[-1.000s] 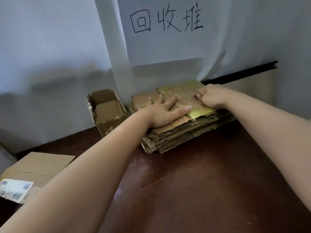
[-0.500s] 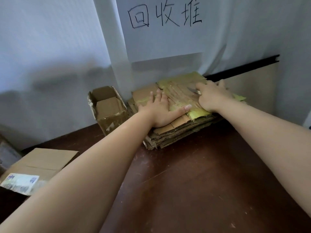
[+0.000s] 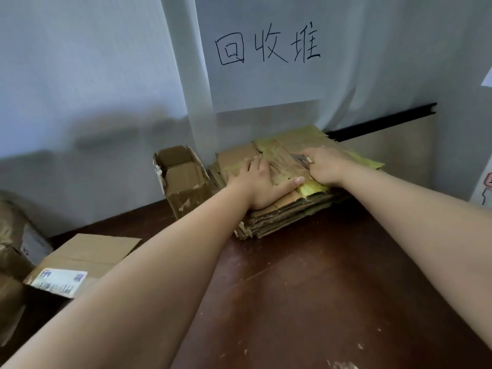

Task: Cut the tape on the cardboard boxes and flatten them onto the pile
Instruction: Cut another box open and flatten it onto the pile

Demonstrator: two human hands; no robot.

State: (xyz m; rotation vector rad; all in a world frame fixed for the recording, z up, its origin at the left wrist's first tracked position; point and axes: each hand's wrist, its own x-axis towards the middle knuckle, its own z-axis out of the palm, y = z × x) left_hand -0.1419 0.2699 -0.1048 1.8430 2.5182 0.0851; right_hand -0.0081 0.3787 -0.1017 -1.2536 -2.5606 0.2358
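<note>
Pile of flattened cardboard [image 3: 287, 211] at the far edge of the table [image 3: 332, 288], against the white curtain, straight ahead of both hands. Long axis running from near-left to far-right, slightly askew to the table edge. Left hand [image 3: 262, 186] flat on the near-left part of the top sheet, fingers straight and spread, thumb stretched rightward, pressing down and gripping nothing. Right hand [image 3: 326, 166] on the right part of the same sheet, fingers curled round a small cutter [image 3: 299, 157] whose grey blade points left toward the left hand's fingertips. Both hands about equally far out; left nearer the open small box [image 3: 179, 179] standing just beside the pile's left end, probably the next one to be dealt with. Another box with a printed label [image 3: 61, 282] well apart at the near left, and a wrapped bundle [image 3: 13, 235] beyond it, cut off by the frame.

Cutter handle hidden inside the right fist. Tape on the top sheet hard to separate from yellowish, torn patches. Whether the blade tip touches the cardboard: cannot tell. Small box's taped seams not visible from here. Number of sheets in the pile unclear.
</note>
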